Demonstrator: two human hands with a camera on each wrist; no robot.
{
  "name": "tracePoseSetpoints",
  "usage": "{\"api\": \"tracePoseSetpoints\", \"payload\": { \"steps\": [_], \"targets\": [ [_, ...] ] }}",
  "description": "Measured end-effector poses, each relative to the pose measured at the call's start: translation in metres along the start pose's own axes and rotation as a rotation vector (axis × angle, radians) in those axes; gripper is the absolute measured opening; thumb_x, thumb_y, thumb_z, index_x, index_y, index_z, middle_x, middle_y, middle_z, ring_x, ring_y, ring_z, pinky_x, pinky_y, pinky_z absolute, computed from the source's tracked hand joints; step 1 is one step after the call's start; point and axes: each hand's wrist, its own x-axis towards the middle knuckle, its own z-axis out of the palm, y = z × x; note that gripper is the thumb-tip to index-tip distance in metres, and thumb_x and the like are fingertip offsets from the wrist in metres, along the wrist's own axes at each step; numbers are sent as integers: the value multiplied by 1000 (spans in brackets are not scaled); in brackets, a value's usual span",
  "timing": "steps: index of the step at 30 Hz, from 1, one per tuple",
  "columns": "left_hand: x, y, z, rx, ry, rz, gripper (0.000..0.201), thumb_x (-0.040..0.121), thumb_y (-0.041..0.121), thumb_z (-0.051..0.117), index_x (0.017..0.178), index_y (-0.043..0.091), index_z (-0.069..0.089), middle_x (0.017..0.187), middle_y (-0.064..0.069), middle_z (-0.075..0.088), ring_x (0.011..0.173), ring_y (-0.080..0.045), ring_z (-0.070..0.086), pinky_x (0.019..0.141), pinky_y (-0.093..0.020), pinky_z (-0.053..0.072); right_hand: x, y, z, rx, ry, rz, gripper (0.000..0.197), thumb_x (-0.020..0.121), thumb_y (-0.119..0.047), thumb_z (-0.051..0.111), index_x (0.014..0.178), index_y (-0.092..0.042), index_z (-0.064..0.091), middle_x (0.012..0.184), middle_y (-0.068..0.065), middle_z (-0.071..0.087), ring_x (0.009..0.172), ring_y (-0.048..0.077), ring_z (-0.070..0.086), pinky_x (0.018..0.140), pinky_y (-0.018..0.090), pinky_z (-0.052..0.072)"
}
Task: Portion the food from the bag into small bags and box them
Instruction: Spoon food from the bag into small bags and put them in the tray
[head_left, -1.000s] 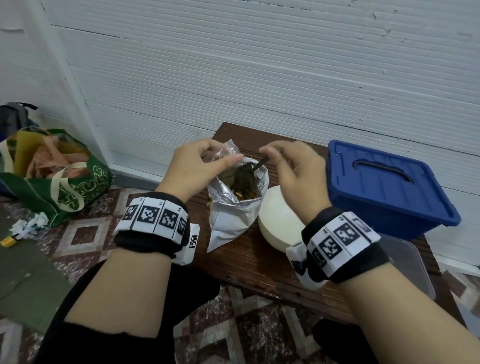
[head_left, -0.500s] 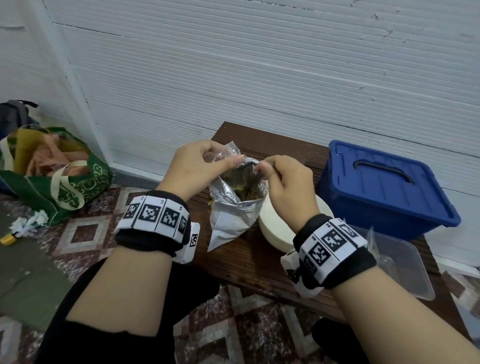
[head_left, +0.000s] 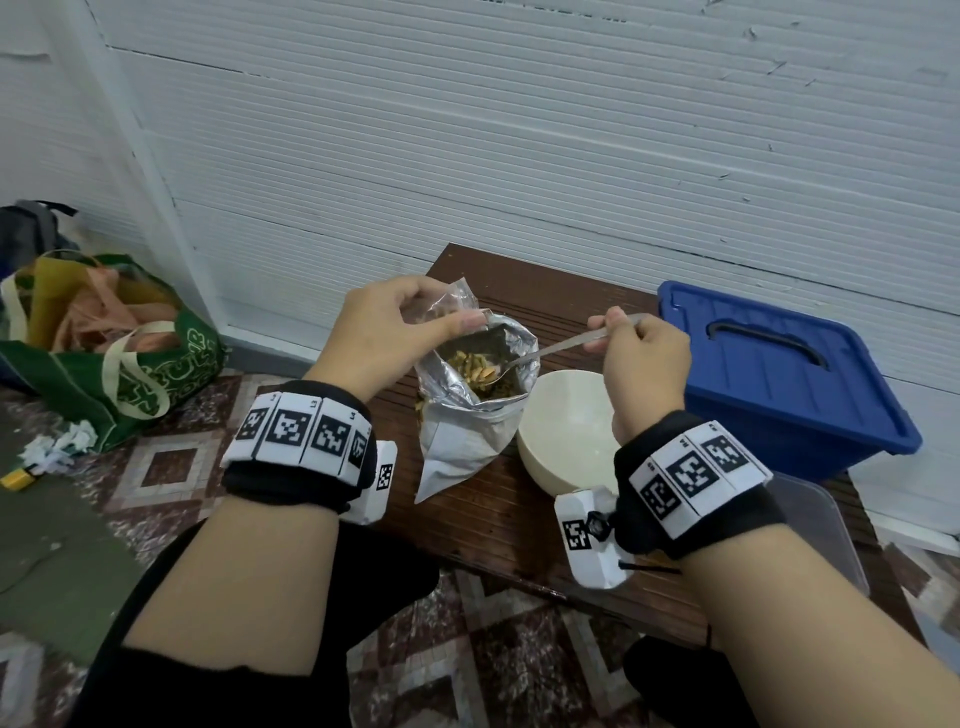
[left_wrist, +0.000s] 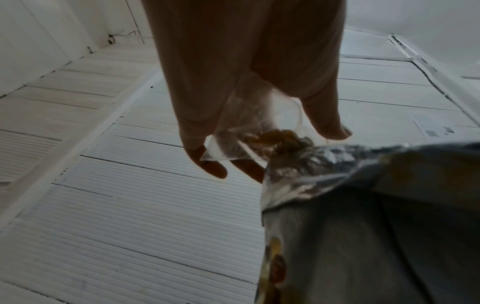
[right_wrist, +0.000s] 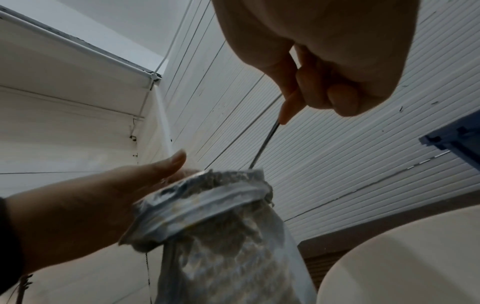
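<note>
Head view: left hand (head_left: 384, 327) pinches small clear bag (head_left: 441, 306) at foil bag (head_left: 467, 410) rim, table's 12 o'clock; right hand (head_left: 644, 358) grips loaded spoon (head_left: 540, 353). Risk: narrow bag mouth, food spills.

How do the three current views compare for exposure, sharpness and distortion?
Head view: evenly lit and sharp, with the wall lines bowed by the wide lens and glare on the foil bag. Left wrist view: backlit by the white wall, so the left hand is a dark shape and the small clear bag is soft. Right wrist view: dim, right hand underexposed, spoon handle thin but readable.
</note>
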Motion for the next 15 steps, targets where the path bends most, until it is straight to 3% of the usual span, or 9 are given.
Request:
{"api": "tracePoseSetpoints", "payload": {
  "steps": [2, 7, 11, 15],
  "targets": [
    [0, 0, -3, 12, 0, -1, 35, 62, 56, 74, 89, 34, 68, 92, 16, 68, 91, -1, 63, 80, -21, 50, 5, -3, -6, 6, 18, 14, 35, 98, -19, 48, 69, -10, 65, 68, -13, 64, 61, -12, 54, 55, 4, 36],
    [0, 0, -8, 64, -21, 7, 31, 69, 45, 78, 94, 34, 64, 90, 24, 60, 83, 14, 53, 68, -5, 38, 15, -19, -21, 57, 77, 28, 36, 98, -17, 47, 67, -11, 64, 66, -12, 63, 61, -3, 52, 55, 8, 39],
    [0, 0, -5, 69, -69, -4, 35, 65, 41, 82, 94, 36, 63, 92, 25, 61, 88, 13, 55, 70, -4, 39, 22, -32, -26, 73, 82, -7, 38, 97, -16, 47, 63, -13, 64, 63, -13, 62, 66, 3, 54, 59, 14, 40],
    [2, 0, 1, 80, -115, 4, 45, 61, 42, 83, 100, 33, 63, 96, 22, 63, 97, 4, 59, 77, -9, 41, 22, -37, -16, 18, 18, -46, 43, 98, -18, 47, 57, -17, 60, 66, -14, 63, 71, 0, 56, 62, 15, 39]
  ]
}}
